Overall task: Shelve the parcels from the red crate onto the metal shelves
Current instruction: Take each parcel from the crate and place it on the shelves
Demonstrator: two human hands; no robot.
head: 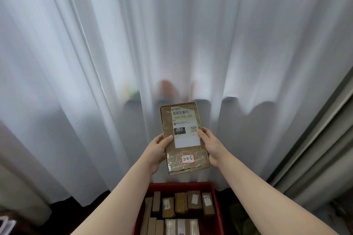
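I hold a flat brown cardboard parcel (168, 122) up in front of me, label side facing me. It carries a white shipping label with "060" and a small red-edged sticker reading "3-2-6". My left hand (155, 149) grips its left edge, thumb on the front. My right hand (211, 144) grips the right edge the same way. Below, the red crate (217, 208) sits on the floor with several more brown parcels (180, 203) standing inside. No metal shelves are in view.
White sheer curtains (95, 63) fill the whole view ahead, with faint coloured shapes behind them. A grey heavier curtain (322, 149) hangs at the right. The floor beside the crate is dark; some white objects (6, 224) lie at the lower left.
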